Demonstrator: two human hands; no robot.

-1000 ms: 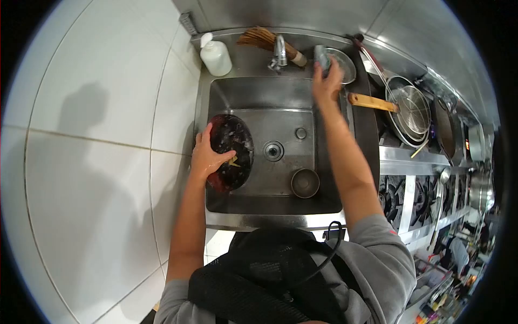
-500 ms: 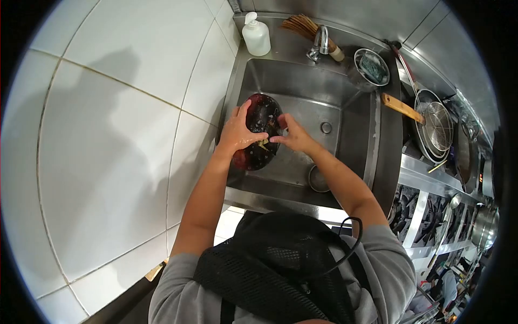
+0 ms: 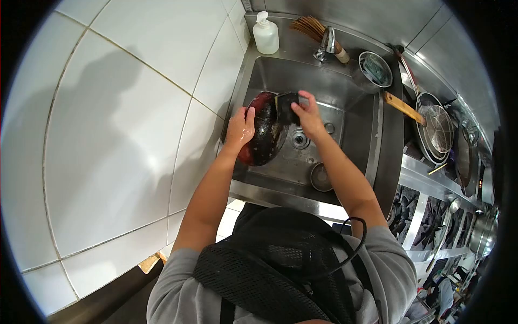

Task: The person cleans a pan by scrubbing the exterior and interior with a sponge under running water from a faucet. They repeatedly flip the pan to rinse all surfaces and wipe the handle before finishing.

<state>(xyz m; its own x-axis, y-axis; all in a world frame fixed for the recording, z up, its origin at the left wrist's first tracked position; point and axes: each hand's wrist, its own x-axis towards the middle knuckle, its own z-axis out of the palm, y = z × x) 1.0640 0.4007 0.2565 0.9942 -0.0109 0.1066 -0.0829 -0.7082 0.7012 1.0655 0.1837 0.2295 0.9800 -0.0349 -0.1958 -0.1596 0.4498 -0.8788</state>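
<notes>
A rounded red pot [image 3: 264,141] with a blackened, wet underside is tilted in the left part of the steel sink [image 3: 356,135]. My left hand [image 3: 240,127] grips its left edge, with the thumb lying along the side. In my right hand [image 3: 308,114] is a dark scouring sponge [image 3: 287,109] with a thin yellowish edge, pinched between thumb and fingers. The sponge lies against the pot's upper right side. Suds wet the back of my left hand.
A small metal bowl [image 3: 321,177] and the drain [image 3: 299,139] are on the sink floor. Behind stand a soap bottle [image 3: 266,36], a bamboo brush [image 3: 313,29], the faucet [image 3: 326,44] and a metal container [image 3: 374,70]. Strainers [image 3: 438,127] hang over the right side; white tiles wall the left.
My right hand has moved up and right, bringing the sponge from the pot's middle to its upper right side. My left hand has slid back toward the pot's left edge.
</notes>
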